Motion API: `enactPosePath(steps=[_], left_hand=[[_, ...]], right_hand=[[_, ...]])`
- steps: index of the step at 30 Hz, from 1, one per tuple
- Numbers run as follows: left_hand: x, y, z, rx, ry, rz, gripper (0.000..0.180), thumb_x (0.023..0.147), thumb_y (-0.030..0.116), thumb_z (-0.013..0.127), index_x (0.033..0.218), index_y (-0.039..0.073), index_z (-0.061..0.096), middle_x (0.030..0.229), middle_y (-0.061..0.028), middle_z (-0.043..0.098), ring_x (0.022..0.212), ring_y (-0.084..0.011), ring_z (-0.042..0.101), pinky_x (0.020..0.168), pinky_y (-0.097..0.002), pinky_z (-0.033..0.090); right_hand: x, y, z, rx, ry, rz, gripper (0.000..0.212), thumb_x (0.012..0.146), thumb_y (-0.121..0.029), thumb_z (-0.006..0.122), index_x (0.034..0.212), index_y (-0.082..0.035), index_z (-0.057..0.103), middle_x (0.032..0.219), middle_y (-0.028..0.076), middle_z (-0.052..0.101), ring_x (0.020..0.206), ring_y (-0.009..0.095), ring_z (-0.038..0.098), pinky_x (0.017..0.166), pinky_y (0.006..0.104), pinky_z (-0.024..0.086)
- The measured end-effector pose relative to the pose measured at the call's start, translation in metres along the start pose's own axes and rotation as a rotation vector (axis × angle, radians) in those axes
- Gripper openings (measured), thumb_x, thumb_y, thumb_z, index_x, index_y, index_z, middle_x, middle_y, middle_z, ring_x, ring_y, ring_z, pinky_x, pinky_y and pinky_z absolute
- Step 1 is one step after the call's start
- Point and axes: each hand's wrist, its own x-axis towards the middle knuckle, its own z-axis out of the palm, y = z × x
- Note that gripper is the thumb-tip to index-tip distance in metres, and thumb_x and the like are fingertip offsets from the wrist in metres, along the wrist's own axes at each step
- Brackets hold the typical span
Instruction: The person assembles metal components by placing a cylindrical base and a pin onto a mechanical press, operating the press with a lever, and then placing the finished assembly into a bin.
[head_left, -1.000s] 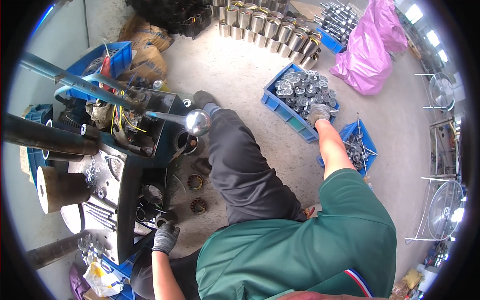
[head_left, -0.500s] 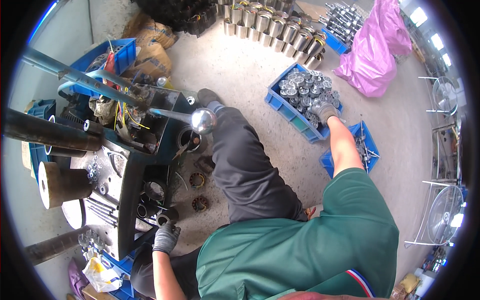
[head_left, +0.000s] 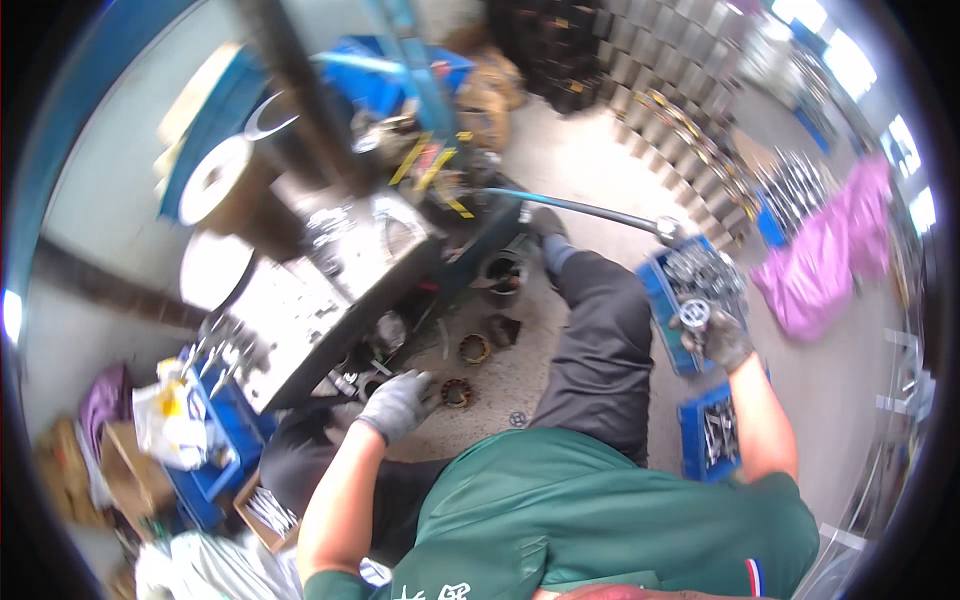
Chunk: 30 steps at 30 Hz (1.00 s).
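From the head view, the gloved right hand (head_left: 722, 343) has its fingers closed around a round metal part (head_left: 695, 315), which is up over the near side of the blue bin (head_left: 660, 305). That grip looks to be mostly fingertips, so I'd worry about the part twisting loose: a smooth rim against a glove could slip, and it would fall onto the heap (head_left: 708, 268) or the floor (head_left: 500, 435). The long lever (head_left: 590, 208) reaches out from the bench (head_left: 290, 375) toward the bin; if the hand swung across carelessly, it might knock it. The left hand (head_left: 397, 405) is loosely bent beside the tube (head_left: 372, 388) under the bench, and a coil (head_left: 456, 392) lies near its fingertips, where a careless sweep could tip or scuff it. Nothing shows in that hand, but blur and the turned palm mean I can't tell whether it holds something.

Half a second earlier the right hand was down among the heap; now it is clear of it, with the part in plain sight. The left fingers were at the tube's rim, and now they point more toward the coil. The whole scene has swung round too, with the bench and bin both sitting differently, and everything is more smeared.
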Motion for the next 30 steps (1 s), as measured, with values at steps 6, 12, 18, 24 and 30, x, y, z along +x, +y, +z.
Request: enactPosePath(steps=[6,12,18,24,30], left_hand=[[0.002,0.009,-0.011,-0.083,0.163,0.190,0.042,0.097,0.033,0.068,0.130,0.007,0.063,0.112,-0.0202,0.068,0.107,-0.0405,0.066,0.094,-0.0489,0.054],[-0.007,0.038,-0.021,-0.879,0.330,0.322,0.041,0.102,0.019,0.066,0.138,0.003,0.057,0.120,-0.0163,0.070,0.110,-0.0260,0.068,0.098,-0.0412,0.053],[-0.014,0.038,-0.042,-1.197,0.478,0.069,0.031,0.106,0.011,0.060,0.135,0.000,0.057,0.113,-0.0120,0.069,0.105,-0.0185,0.064,0.093,-0.0360,0.054],[0.004,0.027,-0.022,-1.560,0.512,0.033,0.027,0.104,0.002,0.055,0.131,0.005,0.055,0.113,-0.0109,0.068,0.103,-0.0192,0.067,0.085,-0.0348,0.060],[0.014,0.025,-0.009,-2.015,0.264,-0.176,0.024,0.098,0.001,0.059,0.119,0.004,0.048,0.101,-0.0164,0.065,0.089,-0.0333,0.071,0.073,-0.0495,0.066]], right_hand=[[0.056,-0.055,0.207,-0.285,-0.263,0.051,0.085,0.073,-0.020,0.079,0.151,-0.008,0.047,0.126,0.020,0.067,0.085,0.025,0.074,0.060,0.0283,0.059],[0.145,0.023,0.344,-0.198,-0.442,-0.008,0.067,0.081,0.004,0.075,0.141,-0.009,0.048,0.124,0.013,0.066,0.103,0.024,0.072,0.089,0.0341,0.062],[0.184,0.073,0.413,-0.363,-0.520,-0.267,0.055,0.085,0.000,0.082,0.134,-0.009,0.057,0.120,0.002,0.065,0.108,0.011,0.063,0.094,0.0282,0.055],[0.229,0.025,0.488,-0.314,-0.501,-0.475,0.054,0.089,-0.007,0.081,0.138,-0.006,0.060,0.113,0.009,0.070,0.106,0.023,0.070,0.095,0.0351,0.060],[0.300,-0.051,0.560,-1.258,-0.452,-1.019,0.072,0.082,-0.037,0.088,0.137,0.002,0.062,0.116,0.019,0.074,0.104,0.025,0.073,0.091,0.0335,0.061]])
